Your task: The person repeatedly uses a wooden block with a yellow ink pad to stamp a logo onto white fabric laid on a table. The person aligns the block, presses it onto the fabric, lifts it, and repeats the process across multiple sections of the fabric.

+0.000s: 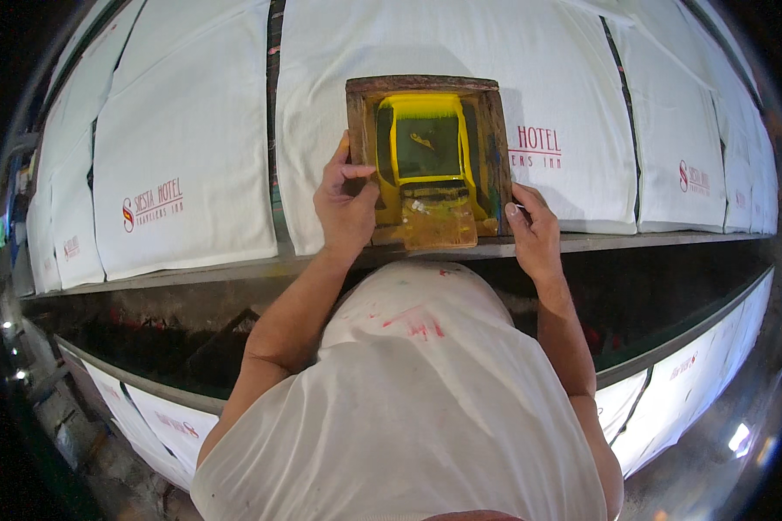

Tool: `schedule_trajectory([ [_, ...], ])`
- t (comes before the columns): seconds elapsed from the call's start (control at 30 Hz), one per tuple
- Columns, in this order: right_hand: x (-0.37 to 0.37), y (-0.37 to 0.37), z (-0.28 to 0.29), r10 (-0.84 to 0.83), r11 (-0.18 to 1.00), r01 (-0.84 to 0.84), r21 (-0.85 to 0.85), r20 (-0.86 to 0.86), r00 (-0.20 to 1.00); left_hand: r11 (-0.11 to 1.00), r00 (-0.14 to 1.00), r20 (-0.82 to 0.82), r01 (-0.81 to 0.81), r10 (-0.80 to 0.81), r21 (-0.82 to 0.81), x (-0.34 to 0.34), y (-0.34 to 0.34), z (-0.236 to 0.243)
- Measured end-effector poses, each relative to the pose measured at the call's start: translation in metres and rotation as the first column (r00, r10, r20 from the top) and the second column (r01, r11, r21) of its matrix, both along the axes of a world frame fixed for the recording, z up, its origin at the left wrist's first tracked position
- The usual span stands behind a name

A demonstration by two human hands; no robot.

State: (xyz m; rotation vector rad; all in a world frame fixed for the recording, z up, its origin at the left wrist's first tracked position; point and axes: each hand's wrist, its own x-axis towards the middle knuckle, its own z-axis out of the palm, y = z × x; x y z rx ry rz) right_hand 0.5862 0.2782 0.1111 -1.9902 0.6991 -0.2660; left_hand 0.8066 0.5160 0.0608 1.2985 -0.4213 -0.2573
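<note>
Left fingers (pixel 357 171) and right fingers (pixel 531 201) grip a wooden frame (pixel 422 84) (yellow-smeared inside); cloth (pixel 460 39) beneath.

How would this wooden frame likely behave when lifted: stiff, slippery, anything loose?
The wooden frame is probably stiff, given its thick, squared sides. Glossy yellow smears inside might make it slippery there. The amber block overlapping the near side could slide if the frame tips.

Squeegee (pixel 441 227) at near end of frame (pixel 422 84), cloths (pixel 182 122) either side.

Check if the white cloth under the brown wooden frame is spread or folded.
Spread: the white cloth lies flat, reaching past both sides of the brown wooden frame.
</note>
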Motion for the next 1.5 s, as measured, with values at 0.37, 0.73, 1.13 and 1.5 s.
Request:
schedule_trajectory([
  [0.37, -0.001, -0.006, 0.001, 0.065, 0.996, -0.061, -0.070, 0.047, 0.997, 0.986, 0.997, -0.068, -0.027, 0.038, 0.162, -0.002, 0.001, 0.011],
  [0.73, 0.002, -0.002, 0.017, 0.066, 0.957, -0.040, -0.287, 0.078, 0.995, 0.989, 0.987, -0.145, -0.056, 0.076, 0.136, 0.001, -0.003, 0.015],
  [1.13, 0.028, 0.031, 0.042, 0.656, 0.642, -0.536, -0.548, 0.032, 0.754, 0.955, 0.992, -0.068, -0.078, 0.102, 0.288, 0.003, 0.001, 0.011],
  [1.5, 0.064, 0.050, 0.068, 0.540, 0.610, -0.511, -0.605, -0.154, 0.827, 0.966, 0.998, -0.019, -0.050, 0.056, 0.252, 0.004, 0.002, 0.000],
])
